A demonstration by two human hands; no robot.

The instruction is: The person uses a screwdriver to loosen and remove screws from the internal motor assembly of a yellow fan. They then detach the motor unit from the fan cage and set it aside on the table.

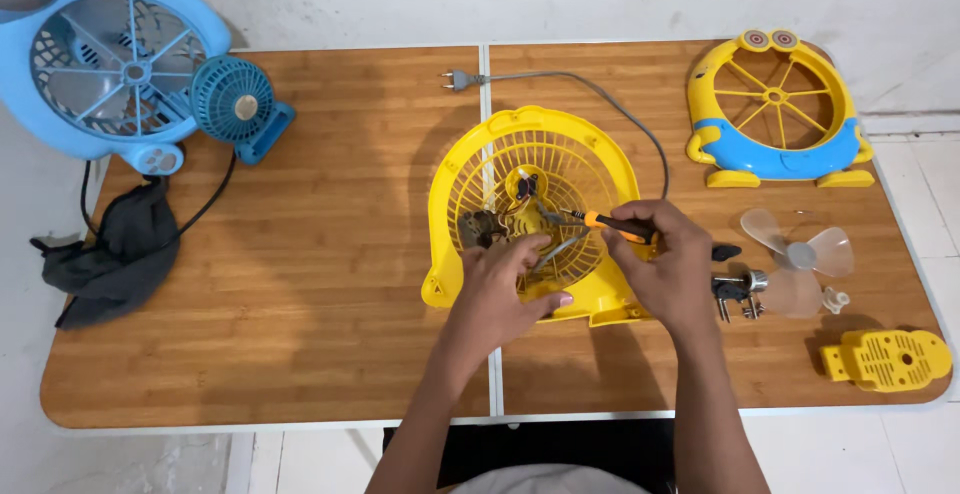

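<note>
The right hand (672, 272) was closed around an orange-handled screwdriver (610, 224), and its tip pointed left into the middle of the yellow fan housing (535, 216). The left hand (510, 289) lay on the lower part of the same housing, fingers half curled, and it held a thin grey metal tool (556, 252) whose kind I could not tell. The housing lay flat on the wooden table (300, 254), directly under both hands, with small wires (524, 194) at its centre.

There was one yellow housing, one clear fan blade (797, 254) and one small yellow cover (887, 358), all to the right of the right hand. One yellow and blue front grille (775, 114) stood farther back. On the far left there were two blue fans (130, 64) and one dark cloth (110, 254). One grey power cord (600, 104) ran behind the housing.
</note>
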